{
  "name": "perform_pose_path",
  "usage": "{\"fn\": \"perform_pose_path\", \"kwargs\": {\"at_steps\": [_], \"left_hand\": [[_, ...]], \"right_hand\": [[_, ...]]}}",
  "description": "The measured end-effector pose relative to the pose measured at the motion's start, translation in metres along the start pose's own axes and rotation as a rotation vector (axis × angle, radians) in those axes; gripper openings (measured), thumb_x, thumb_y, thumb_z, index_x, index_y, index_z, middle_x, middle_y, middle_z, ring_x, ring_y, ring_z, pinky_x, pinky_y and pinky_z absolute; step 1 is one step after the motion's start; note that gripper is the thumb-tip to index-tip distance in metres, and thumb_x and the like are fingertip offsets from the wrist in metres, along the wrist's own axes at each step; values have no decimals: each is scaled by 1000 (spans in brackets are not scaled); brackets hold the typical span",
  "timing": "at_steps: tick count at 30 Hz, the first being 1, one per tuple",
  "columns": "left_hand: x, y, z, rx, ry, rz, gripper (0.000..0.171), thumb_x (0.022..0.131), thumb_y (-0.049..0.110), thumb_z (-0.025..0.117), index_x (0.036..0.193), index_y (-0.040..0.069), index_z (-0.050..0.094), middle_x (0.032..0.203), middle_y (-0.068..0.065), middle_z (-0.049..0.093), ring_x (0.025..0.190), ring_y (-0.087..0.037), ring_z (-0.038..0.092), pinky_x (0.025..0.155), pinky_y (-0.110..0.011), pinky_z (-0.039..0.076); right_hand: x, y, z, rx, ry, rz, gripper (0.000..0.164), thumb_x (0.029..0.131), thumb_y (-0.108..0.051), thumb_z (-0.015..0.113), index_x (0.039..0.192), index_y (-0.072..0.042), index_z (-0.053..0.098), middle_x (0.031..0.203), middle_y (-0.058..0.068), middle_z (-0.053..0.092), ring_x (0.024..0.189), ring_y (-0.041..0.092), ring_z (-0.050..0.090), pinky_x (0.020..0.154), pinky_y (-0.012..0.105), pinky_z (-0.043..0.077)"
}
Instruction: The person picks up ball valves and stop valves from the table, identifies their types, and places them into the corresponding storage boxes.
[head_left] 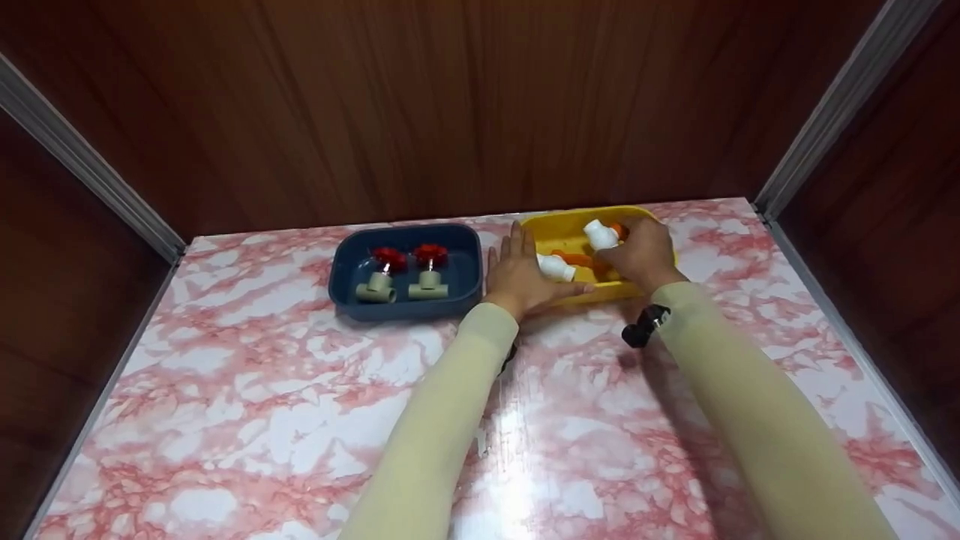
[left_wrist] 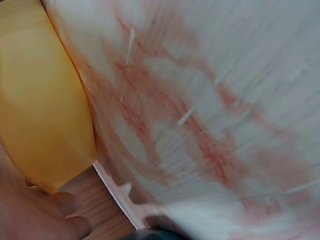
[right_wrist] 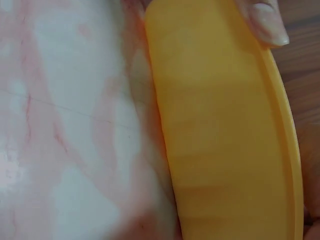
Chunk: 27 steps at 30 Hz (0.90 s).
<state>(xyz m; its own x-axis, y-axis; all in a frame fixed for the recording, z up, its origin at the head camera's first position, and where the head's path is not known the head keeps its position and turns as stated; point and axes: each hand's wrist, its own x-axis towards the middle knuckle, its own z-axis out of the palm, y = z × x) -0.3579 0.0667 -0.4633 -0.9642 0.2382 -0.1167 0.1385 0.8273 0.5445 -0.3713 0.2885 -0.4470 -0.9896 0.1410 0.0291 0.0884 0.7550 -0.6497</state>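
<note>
My right hand [head_left: 643, 251] reaches into the yellow tray [head_left: 596, 292] and grips a white ball valve [head_left: 601, 235] with an orange handle, lifted and tilted at the tray's right side. Another white ball valve [head_left: 556, 267] with an orange handle lies in the tray, close to my left hand [head_left: 516, 274]. That hand rests at the tray's left end, fingers straight, its thumb [right_wrist: 267, 22] stretched over the front rim. In the left wrist view, the left fingers [left_wrist: 62, 205] lie beside the tray's corner, and the valves are hidden.
Left of the hands stands a dark blue tray [head_left: 409, 309]. Inside it are two beige pipe valves [head_left: 429, 285] with red round handles. A wood-patterned panel [head_left: 420, 112] rises behind both trays, with side panels enclosing the pink marbled tabletop [head_left: 262, 397].
</note>
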Motion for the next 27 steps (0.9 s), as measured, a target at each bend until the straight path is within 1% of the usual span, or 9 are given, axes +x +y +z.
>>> {"fn": "perform_pose_path", "kwargs": {"at_steps": [8, 12, 16, 18, 20, 22, 23, 25, 27], "left_hand": [[0, -3, -3, 41, 10, 16, 145, 88, 92, 76, 188, 11, 8, 200, -7, -3, 186, -34, 12, 152, -53, 2], [0, -4, -3, 35, 8, 11, 146, 88, 92, 76, 188, 11, 7, 200, -7, -3, 186, -34, 12, 152, -52, 1], [1, -1, -2, 42, 6, 11, 146, 88, 92, 75, 188, 11, 6, 200, -7, -3, 186, -33, 12, 152, -53, 2], [2, 1, -1, 41, 4, 12, 145, 89, 91, 76, 188, 11, 7, 200, -7, -3, 186, -33, 12, 152, -53, 2], [3, 4, 0, 37, 3, 13, 144, 89, 90, 77, 188, 12, 7, 200, -7, -3, 186, -33, 12, 152, -53, 2], [6, 6, 2, 38, 0, 16, 145, 88, 91, 77, 188, 12, 7, 200, -7, -3, 186, -33, 11, 152, -53, 2], [7, 7, 3, 38, -1, 19, 145, 88, 90, 77, 188, 12, 8, 200, -7, -3, 186, -33, 11, 152, -53, 2], [9, 9, 4, 37, -5, 25, 145, 88, 91, 77, 188, 12, 9, 200, -7, -3, 186, -33, 11, 152, -54, 1], [10, 10, 6, 25, -11, 25, 144, 88, 89, 78, 188, 12, 9, 200, -7, -3, 187, -33, 10, 152, -53, 0]], "right_hand": [[2, 1, 1, 9, 3, -5, 63, 97, -25, 91, 150, 2, 70, 144, 28, 75, 131, 45, 66, 126, 63, 56], [4, 2, 1, 15, -28, 25, 64, 98, -27, 90, 150, 4, 69, 146, 28, 74, 131, 45, 66, 128, 64, 55], [4, 3, -1, 17, -54, 89, 65, 100, -32, 88, 150, 3, 68, 147, 26, 74, 132, 44, 66, 130, 63, 54], [3, 3, -4, 18, -68, 142, 62, 101, -38, 87, 146, 2, 70, 140, 24, 75, 125, 41, 66, 126, 60, 56], [2, 4, -6, 5, -79, 188, 57, 102, -44, 85, 135, 1, 75, 123, 20, 77, 112, 37, 66, 113, 54, 60], [0, 5, -8, -4, -94, 217, 52, 103, -48, 83, 123, 0, 79, 104, 13, 76, 99, 33, 63, 100, 46, 58], [0, 6, -9, -11, -98, 226, 50, 103, -49, 82, 119, -1, 80, 96, 11, 74, 95, 32, 62, 97, 43, 57], [-1, 8, -12, -25, -106, 235, 49, 103, -48, 81, 118, -2, 80, 94, 10, 72, 95, 32, 62, 99, 44, 58], [-2, 10, -13, -37, -113, 240, 51, 104, -48, 80, 123, -1, 78, 100, 12, 72, 99, 33, 63, 105, 46, 59]]}}
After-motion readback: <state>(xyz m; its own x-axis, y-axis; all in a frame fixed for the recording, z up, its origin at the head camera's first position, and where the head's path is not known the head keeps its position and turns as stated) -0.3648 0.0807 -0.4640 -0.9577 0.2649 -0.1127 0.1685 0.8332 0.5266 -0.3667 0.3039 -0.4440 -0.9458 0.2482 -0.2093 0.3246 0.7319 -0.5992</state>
